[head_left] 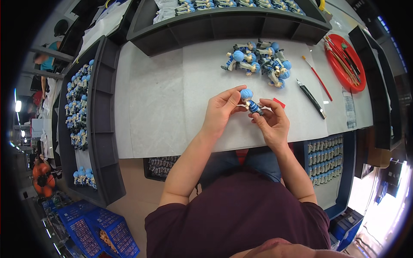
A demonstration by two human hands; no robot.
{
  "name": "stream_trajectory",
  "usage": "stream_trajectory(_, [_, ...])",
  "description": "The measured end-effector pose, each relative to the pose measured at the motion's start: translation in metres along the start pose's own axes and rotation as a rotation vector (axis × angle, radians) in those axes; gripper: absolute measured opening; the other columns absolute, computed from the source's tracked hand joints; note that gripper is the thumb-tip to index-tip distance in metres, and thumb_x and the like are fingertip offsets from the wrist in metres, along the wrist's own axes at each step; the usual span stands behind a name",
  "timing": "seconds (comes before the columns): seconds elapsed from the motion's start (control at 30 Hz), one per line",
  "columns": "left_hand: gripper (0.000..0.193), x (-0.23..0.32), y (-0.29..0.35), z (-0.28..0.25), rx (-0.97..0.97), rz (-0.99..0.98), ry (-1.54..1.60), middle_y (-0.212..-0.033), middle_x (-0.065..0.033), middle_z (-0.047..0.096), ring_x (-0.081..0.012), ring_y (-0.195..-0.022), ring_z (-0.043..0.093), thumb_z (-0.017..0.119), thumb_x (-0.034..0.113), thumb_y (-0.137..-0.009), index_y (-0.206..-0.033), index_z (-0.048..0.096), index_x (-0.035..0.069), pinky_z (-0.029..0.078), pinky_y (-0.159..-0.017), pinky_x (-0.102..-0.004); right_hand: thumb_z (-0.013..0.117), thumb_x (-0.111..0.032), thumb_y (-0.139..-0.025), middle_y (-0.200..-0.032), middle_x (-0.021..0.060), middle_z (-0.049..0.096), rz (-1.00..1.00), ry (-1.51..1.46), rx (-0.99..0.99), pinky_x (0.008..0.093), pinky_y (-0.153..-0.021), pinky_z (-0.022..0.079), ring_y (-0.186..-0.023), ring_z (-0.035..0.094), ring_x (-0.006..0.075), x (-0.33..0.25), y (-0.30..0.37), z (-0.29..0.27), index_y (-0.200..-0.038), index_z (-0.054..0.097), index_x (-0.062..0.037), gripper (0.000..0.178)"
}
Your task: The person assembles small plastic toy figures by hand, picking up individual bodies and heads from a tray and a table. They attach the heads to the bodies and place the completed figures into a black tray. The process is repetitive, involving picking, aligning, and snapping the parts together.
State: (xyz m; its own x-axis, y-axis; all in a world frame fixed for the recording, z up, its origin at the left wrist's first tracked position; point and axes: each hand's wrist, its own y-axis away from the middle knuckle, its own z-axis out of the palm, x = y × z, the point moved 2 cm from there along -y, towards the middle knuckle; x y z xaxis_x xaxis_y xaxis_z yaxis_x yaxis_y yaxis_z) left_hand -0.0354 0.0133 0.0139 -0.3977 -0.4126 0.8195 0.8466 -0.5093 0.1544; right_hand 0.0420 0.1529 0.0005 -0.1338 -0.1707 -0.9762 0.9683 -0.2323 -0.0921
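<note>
Between my two hands is a small figurine with light blue hair and a blue striped top, held above the white-covered table. My left hand pinches it near the head with thumb and fingers. Around its lower body close the fingers of my right hand, partly hiding its legs. A pile of similar blue-haired figurines lies beyond my hands. A small red piece is just past my right fingers. Farther right rest a craft knife and a thin red-handled brush.
A red oval tray holds several brushes at the right. Grey crates with figurines stand at the back and left. Below the table's right edge sits another crate with rows of figurines. Blue baskets are at lower left.
</note>
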Motion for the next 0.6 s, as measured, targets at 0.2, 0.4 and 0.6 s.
stream_trajectory(0.2, [0.030,-0.001,0.002,-0.005,0.060,0.089,-0.161,-0.102,-0.0082,0.065,-0.0129,-0.088,0.061,0.062,0.010,-0.087,-0.115,0.059,-0.001,0.050,-0.078,-0.0253,0.063,0.006,-0.079,-0.113,0.0092,0.052,-0.204,0.131,0.018,0.0266,-0.081,0.048,-0.097,0.055,0.0150,0.002,-0.003,-0.002,-0.120,0.046,-0.0010,0.045])
stream_trajectory(0.4, [0.032,-0.002,0.002,-0.003,0.015,0.133,-0.179,-0.109,-0.0121,0.063,-0.0148,-0.097,0.060,0.060,0.003,-0.086,-0.118,0.056,-0.002,0.050,-0.083,-0.0272,0.064,0.002,-0.080,-0.117,0.0113,0.053,-0.054,0.048,0.006,0.0291,-0.083,0.047,-0.101,0.055,0.0162,0.001,-0.003,-0.001,-0.122,0.044,-0.0011,0.047])
stream_trajectory(0.6, [0.039,0.001,0.002,-0.001,-0.032,0.145,-0.173,-0.115,-0.0109,0.060,-0.0138,-0.103,0.056,0.052,-0.009,-0.083,-0.121,0.053,-0.003,0.045,-0.084,-0.0229,0.067,0.003,-0.078,-0.118,0.0117,0.053,-0.118,0.075,0.030,0.0303,-0.086,0.046,-0.103,0.054,0.0169,0.001,-0.003,-0.002,-0.122,0.044,-0.0003,0.049])
